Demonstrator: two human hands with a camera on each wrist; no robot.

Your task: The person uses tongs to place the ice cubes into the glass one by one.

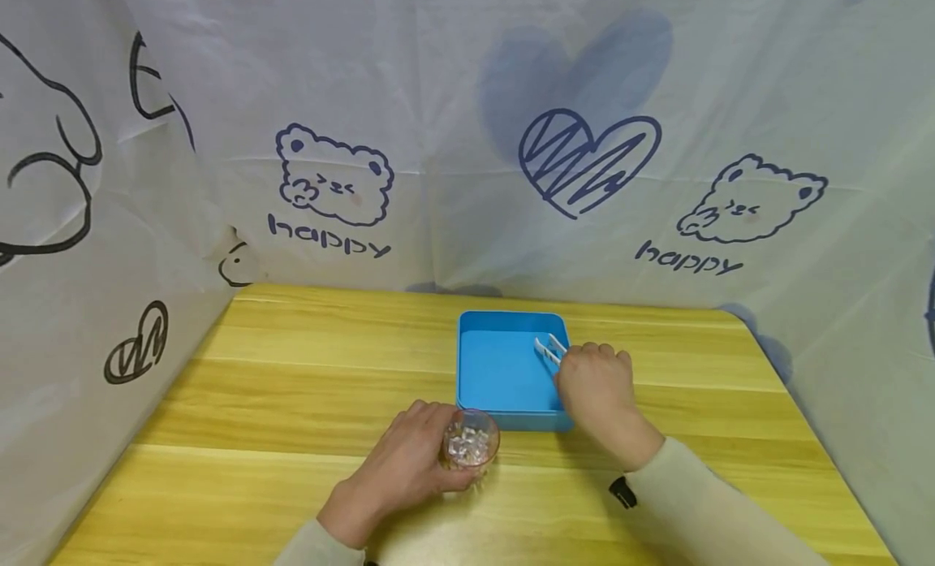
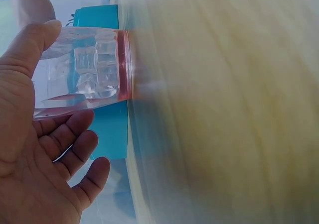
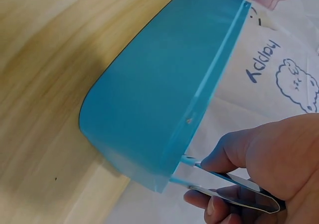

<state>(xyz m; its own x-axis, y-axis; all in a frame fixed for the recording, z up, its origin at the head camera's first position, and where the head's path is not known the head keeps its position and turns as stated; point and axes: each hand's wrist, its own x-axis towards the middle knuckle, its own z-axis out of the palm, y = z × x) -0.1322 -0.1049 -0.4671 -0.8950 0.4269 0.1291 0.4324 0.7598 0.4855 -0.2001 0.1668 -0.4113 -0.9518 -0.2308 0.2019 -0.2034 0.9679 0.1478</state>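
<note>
My left hand (image 1: 409, 462) holds a clear cup with a pinkish base (image 2: 121, 59), thumb on one side and fingers on the other. Clear cubes (image 1: 467, 446) that look like ice lie in the bottom of the cup, which stands upright on the table just in front of a blue box (image 1: 504, 371). At the box's right side, my right hand (image 1: 601, 391) grips a pair of small white tongs (image 3: 234, 200). The tips of the tongs reach over the rim into the box and stand apart, with nothing seen between them. Inside the box, a bare blue floor shows.
The wood-grain table (image 1: 314, 371) extends to both sides of the box. Behind it and along both sides hangs a pale cloth (image 1: 453, 144) printed with hearts and bear faces. A black piece (image 1: 623, 493) sits at the right sleeve's cuff.
</note>
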